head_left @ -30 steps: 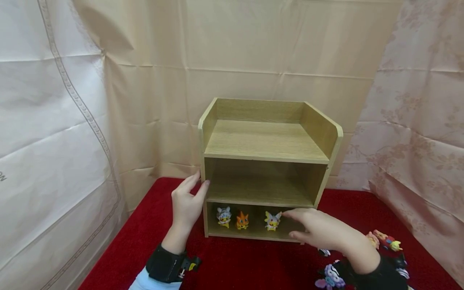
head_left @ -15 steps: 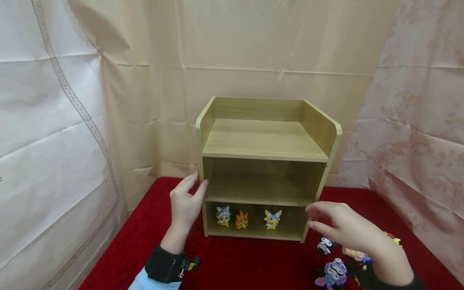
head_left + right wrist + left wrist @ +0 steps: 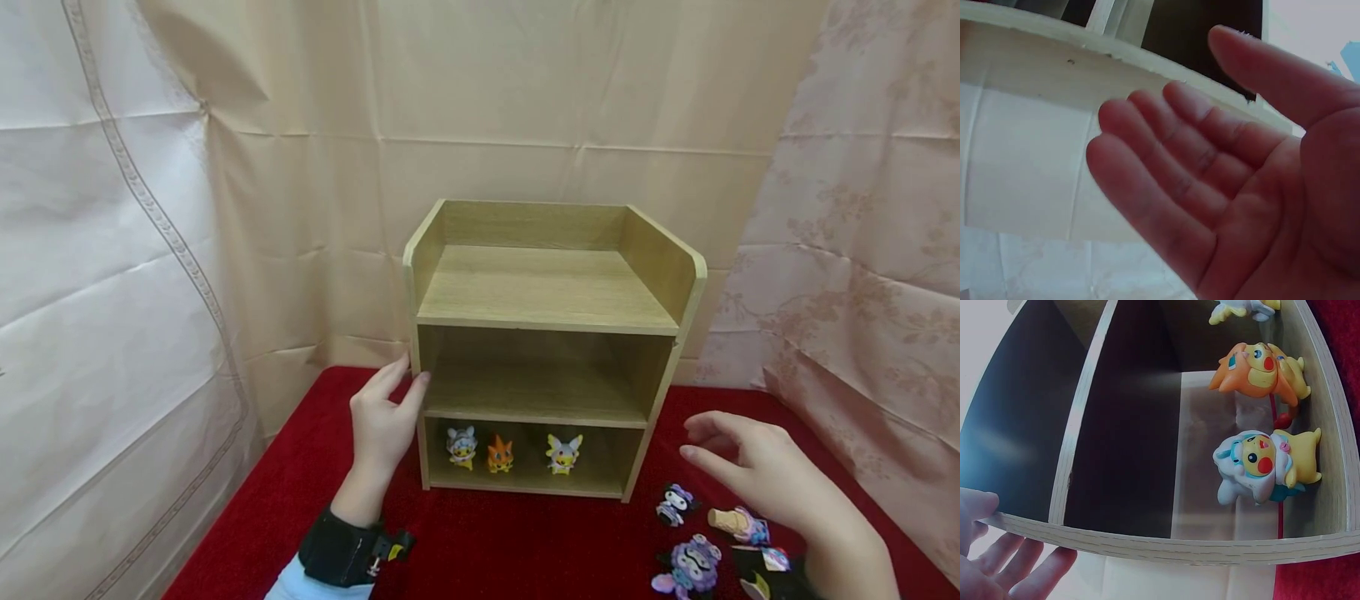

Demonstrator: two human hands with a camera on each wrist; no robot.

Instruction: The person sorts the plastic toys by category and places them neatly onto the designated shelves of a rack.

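A light wooden shelf unit [image 3: 547, 287] stands on a red cloth. On its bottom level are a white-hooded yellow figurine [image 3: 461, 447], an orange-hooded one [image 3: 500, 454] and, farther right, a grey-eared one [image 3: 563, 454]; in the left wrist view they appear sideways. My left hand [image 3: 384, 417] holds the unit's left side panel, thumb at the front edge and fingers along the outside. To the right of the unit, my right hand [image 3: 780, 471] hovers with loosely bent fingers and nothing in it. Its bare palm [image 3: 1247, 212] faces the right wrist camera.
Loose figurines lie on the red cloth [image 3: 525, 550] at the lower right: a small black-and-white one [image 3: 675, 504], a purple one [image 3: 690, 565], one with a tan cone-like part [image 3: 738, 523], and a dark one [image 3: 772, 571] partly hidden by my right forearm. Cloth curtains [image 3: 600, 100] hang behind.
My right hand has drawn away from the grey-eared figurine, out of the bottom level, and moved right above the loose figurines. My left hand stays on the side panel.
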